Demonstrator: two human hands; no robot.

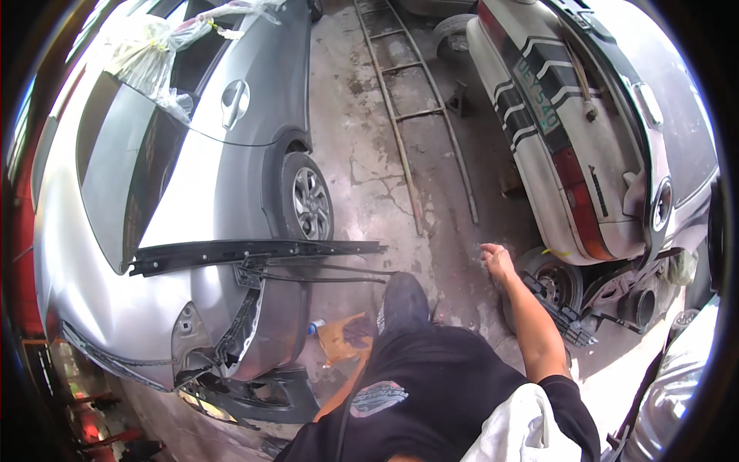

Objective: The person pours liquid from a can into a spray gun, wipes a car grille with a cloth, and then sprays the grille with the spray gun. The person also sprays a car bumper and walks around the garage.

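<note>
My right hand (499, 260) hangs in the air over the floor, fingers loosely bent and a little apart, with nothing visible in it. Close by it stand a loose wheel (556, 281) and some black plastic parts (570, 323). My left forearm (344, 394) reaches down beside my leg, which hides the left hand. Left of my knee, a long black perforated strip (254, 252) extends across the rear corner of a silver car (208, 177). Two thin dark rods (331, 276) stick out below it. Under them the car's rear corner is open, with a dark bumper piece (269, 396) hanging low.
A rusty ladder-like metal frame (423, 114) lies on the stained concrete floor (369, 169) ahead. At the right stands a white car (531, 115) with dark stripes. Brown paper (339, 339) lies beside my leg. Clear plastic sheeting (146, 58) drapes over the silver car.
</note>
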